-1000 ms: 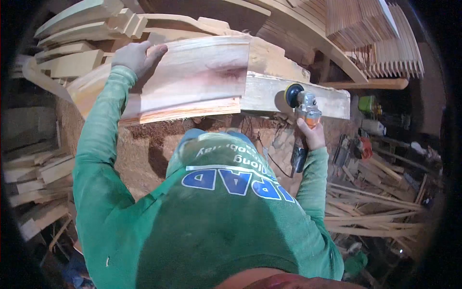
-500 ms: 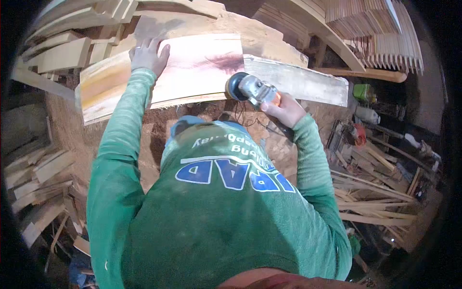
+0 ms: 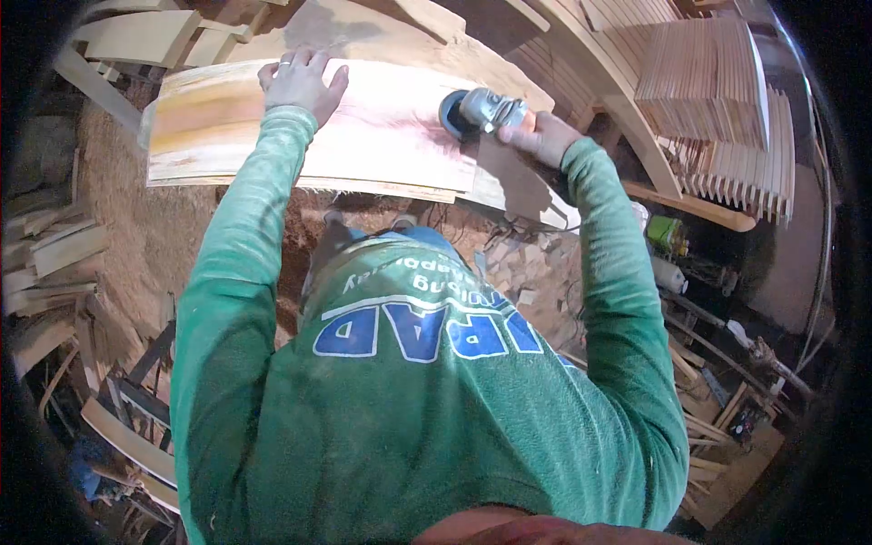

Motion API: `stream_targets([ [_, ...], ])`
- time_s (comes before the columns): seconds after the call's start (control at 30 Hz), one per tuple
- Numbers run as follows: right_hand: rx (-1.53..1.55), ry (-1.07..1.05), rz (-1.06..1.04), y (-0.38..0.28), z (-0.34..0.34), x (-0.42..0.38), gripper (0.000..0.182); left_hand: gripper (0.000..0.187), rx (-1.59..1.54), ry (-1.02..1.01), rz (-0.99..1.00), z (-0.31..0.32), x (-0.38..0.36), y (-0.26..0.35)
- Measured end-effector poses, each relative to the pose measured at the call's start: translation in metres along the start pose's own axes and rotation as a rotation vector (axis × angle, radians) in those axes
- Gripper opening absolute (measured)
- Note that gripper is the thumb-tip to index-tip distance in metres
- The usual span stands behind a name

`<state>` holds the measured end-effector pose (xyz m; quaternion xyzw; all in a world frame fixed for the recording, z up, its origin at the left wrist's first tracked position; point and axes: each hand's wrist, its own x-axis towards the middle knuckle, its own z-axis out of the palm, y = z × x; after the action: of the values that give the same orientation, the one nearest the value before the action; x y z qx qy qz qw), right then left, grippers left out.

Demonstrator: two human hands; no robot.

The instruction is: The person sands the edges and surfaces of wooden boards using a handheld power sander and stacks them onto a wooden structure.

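My left hand (image 3: 302, 84) lies with its fingers spread on a wide pale wooden board (image 3: 381, 132) that has yellow and reddish grain. In my right hand (image 3: 543, 138) is a grey and orange angle grinder (image 3: 495, 111), its round disc at the right part of the board. The fingers are wrapped round the tool's body. Under the board's right end, a greyish plank (image 3: 518, 186) sticks out, partly in shadow.
Stacks of thin cut wooden pieces (image 3: 704, 82) stand at the upper right beside a long curved beam (image 3: 627, 100). A green object (image 3: 666, 232) lies at the right. Wood offcuts (image 3: 68, 250) are piled at the left. Scraps cover the floor.
The grinder has moved up from the board's lower edge onto its right part. The camera view has turned, and the board's right end now covers more of the greyish plank.
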<state>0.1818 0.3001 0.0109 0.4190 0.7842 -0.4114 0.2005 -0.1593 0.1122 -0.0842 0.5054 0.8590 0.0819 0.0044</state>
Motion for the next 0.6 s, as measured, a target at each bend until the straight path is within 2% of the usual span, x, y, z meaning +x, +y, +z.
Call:
stream_targets([
  [0.03, -0.007, -0.001, 0.054, 0.016, -0.006, 0.019, 0.093, 0.047, 0.013, 0.006, -0.007, 0.004, 0.0, 0.0],
  [0.07, -0.142, 0.095, 0.019, 0.042, -0.01, 0.045, 0.097, 0.047, 0.025, 0.011, -0.013, 0.007, 0.0, 0.0],
  [0.17, 0.024, -0.044, 0.065, 0.007, -0.023, 0.042, 0.105, 0.046, 0.016, -0.001, -0.017, 0.002, -0.001, 0.002],
  [0.27, -0.065, -0.018, 0.029, 0.032, -0.006, 0.051, 0.103, 0.045, -0.002, 0.023, -0.006, 0.003, -0.001, 0.001],
  [0.3, -0.042, -0.062, 0.024, -0.003, 0.001, 0.018, 0.074, 0.044, -0.014, 0.059, 0.002, 0.006, -0.001, -0.001],
  [0.33, 0.107, -0.103, -0.139, -0.018, 0.013, -0.009, 0.075, 0.044, -0.029, 0.096, 0.009, 0.012, -0.001, -0.003],
  [0.37, 0.184, -0.194, -0.129, 0.013, 0.033, -0.003, 0.074, 0.043, -0.046, 0.132, 0.014, 0.017, 0.0, -0.004],
  [0.4, 0.216, -0.202, -0.214, -0.032, 0.031, -0.038, 0.075, 0.043, -0.037, 0.089, 0.002, 0.013, 0.0, -0.002],
  [0.47, 0.08, -0.249, -0.177, -0.011, 0.049, -0.046, 0.087, 0.043, -0.014, -0.001, -0.019, -0.001, 0.0, 0.002],
  [0.57, 0.093, -0.248, -0.2, -0.001, 0.045, -0.041, 0.086, 0.041, -0.025, 0.035, -0.005, 0.006, 0.0, -0.001],
  [0.6, 0.062, -0.303, -0.118, 0.001, 0.036, -0.032, 0.086, 0.041, -0.03, 0.039, -0.005, 0.008, 0.0, 0.0],
])
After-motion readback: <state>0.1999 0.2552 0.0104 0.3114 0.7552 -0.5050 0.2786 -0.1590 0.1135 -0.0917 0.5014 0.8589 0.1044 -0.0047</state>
